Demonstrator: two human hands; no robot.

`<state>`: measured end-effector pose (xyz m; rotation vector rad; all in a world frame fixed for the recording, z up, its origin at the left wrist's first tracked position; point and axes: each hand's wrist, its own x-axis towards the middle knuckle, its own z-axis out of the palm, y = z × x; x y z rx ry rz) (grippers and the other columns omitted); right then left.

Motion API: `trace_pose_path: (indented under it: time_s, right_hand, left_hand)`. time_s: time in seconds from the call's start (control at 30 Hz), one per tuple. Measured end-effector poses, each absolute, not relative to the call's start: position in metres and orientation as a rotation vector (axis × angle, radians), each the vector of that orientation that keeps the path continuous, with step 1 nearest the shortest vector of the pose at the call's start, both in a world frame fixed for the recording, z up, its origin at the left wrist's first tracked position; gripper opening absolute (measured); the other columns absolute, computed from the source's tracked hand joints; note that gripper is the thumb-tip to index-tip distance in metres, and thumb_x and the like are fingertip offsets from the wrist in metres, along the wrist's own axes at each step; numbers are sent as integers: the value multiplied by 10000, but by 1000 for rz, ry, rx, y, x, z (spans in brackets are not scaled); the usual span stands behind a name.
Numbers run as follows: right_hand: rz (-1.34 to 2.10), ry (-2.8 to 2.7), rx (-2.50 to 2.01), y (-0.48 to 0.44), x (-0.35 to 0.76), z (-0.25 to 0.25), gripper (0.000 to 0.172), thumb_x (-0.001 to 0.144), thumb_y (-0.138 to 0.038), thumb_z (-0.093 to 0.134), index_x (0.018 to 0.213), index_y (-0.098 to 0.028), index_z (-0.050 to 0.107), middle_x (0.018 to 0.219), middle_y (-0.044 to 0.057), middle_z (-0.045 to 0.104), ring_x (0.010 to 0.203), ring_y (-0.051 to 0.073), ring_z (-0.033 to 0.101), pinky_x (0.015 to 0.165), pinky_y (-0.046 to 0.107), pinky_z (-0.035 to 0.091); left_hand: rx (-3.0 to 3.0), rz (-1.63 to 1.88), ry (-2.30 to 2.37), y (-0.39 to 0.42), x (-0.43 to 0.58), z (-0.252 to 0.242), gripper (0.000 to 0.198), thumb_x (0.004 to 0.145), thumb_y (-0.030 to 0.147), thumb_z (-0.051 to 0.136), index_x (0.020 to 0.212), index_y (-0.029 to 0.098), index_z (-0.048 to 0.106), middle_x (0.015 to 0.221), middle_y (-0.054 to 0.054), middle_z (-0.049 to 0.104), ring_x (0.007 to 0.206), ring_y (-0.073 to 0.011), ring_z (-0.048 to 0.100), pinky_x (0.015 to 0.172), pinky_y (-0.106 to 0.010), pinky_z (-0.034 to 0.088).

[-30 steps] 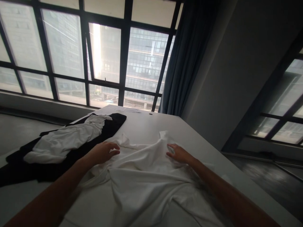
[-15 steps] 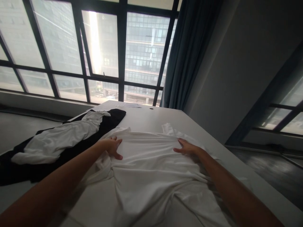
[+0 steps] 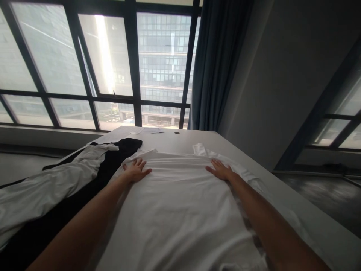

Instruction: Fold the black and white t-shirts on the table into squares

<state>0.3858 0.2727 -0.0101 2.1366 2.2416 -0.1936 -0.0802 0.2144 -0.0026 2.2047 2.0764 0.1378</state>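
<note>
A white cloth garment, its exact kind unclear, lies spread over the table with its near part running out at the bottom of the view. Several straight creases cross its far end between my hands. My left hand rests flat on the far left part of the fabric, fingers spread. On the far right part lies my right hand, palm down with the thumb pointing inward. Neither hand grips the cloth. Bunched fabric sticks up just beyond my right hand.
Left of the garment, a black cloth lies with a crumpled white cloth on top. Papers sit at the far end of the white table, near a dark round spot. Windows and a blue curtain stand behind.
The garment's body has gone from bunched and wrinkled to flatter and smoother. Both hands have flattened onto the cloth. The view has shifted slightly.
</note>
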Motion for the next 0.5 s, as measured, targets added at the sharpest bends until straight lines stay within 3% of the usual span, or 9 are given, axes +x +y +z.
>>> trace_pose_path:
  time_s: [0.13,0.23,0.3,0.43,0.5]
  right_hand:
    - [114,2274,2148,292,375,-8,781,942,-666,189,1557,-188,225,1615,104,226,1492,305,108,1170,596,48]
    - [576,2212,2174,287,355,1,615,987,-453,300,1508,-131,347,1524,183,391,1474,333,150,1144,596,-91]
    - [715,2169,2196,274,342,8,553,983,-373,335,1455,-103,432,1437,213,486,1441,369,219,1130,594,-104]
    - [519,2241,2235,227,338,17,493,989,-432,324,1274,-145,606,1305,191,593,1274,355,463,1122,595,85]
    - [306,2315,2179,197,353,19,469,975,-455,356,1235,-175,628,1288,170,609,1201,313,538,1097,548,221]
  left_hand:
    - [2157,107,2180,222,-73,-7,821,884,741,204,1540,254,280,1639,-103,116,1496,-378,56,1077,-730,145]
    - [2164,150,2206,223,-71,-8,769,907,701,224,1524,251,322,1630,-107,163,1491,-370,109,1074,-729,168]
    - [2204,230,2224,218,-69,-5,700,934,638,271,1500,240,375,1614,-118,222,1476,-373,181,1078,-710,200]
    - [2443,447,2148,184,-64,3,500,972,413,348,1391,216,537,1523,-105,433,1414,-310,364,1167,-574,178]
    - [2582,460,1976,155,-67,6,452,961,390,375,1303,223,619,1422,-93,562,1339,-275,478,1179,-512,213]
